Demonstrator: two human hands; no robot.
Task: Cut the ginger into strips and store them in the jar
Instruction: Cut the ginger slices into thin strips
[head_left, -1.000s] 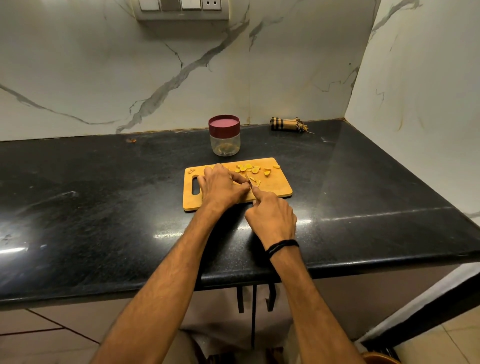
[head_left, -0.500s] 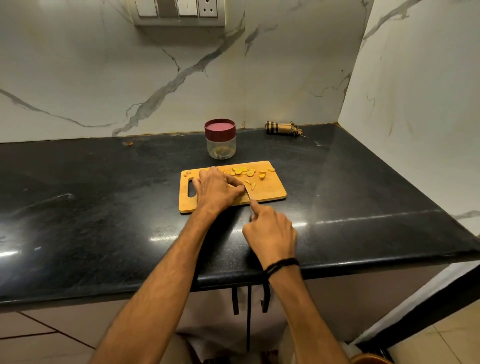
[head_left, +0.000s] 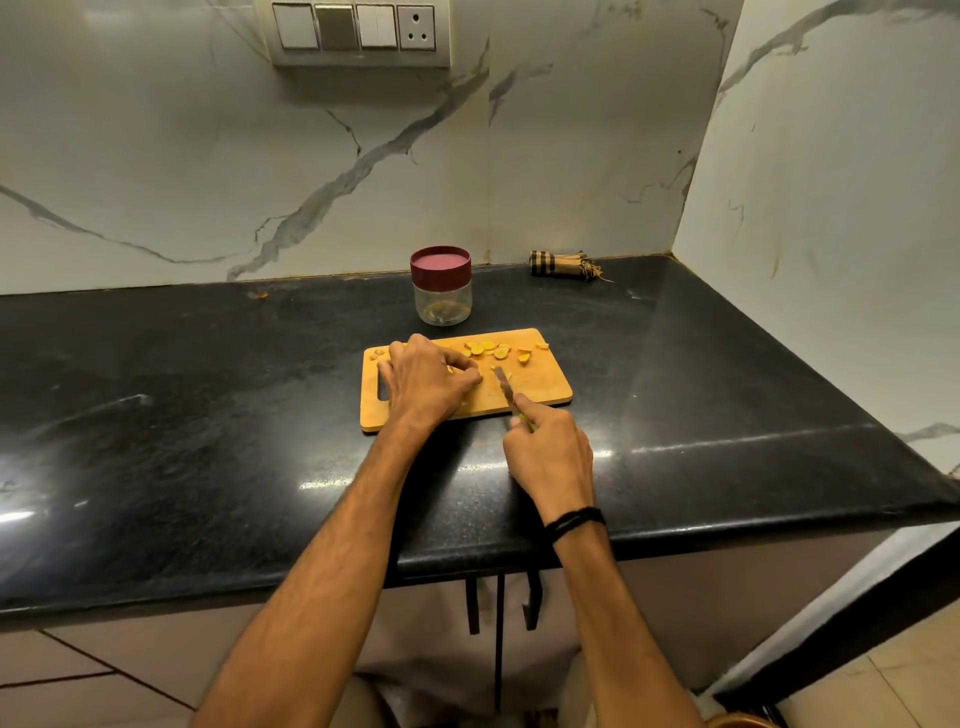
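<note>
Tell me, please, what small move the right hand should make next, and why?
Probably slide the metal-bladed knife leftward to the yellow ginger piece that the left hand seems to pinch and press down for a strip. The blade lies apart from it on the rectangular wooden cutting board, the right hand has its grip on the handle, and ginger slices wait at the board's far edge.

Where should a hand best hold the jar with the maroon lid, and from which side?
Probably the clear round body, from the front: the jar stands upright, the wall is close behind, and the lid is left free to unscrew.
</note>
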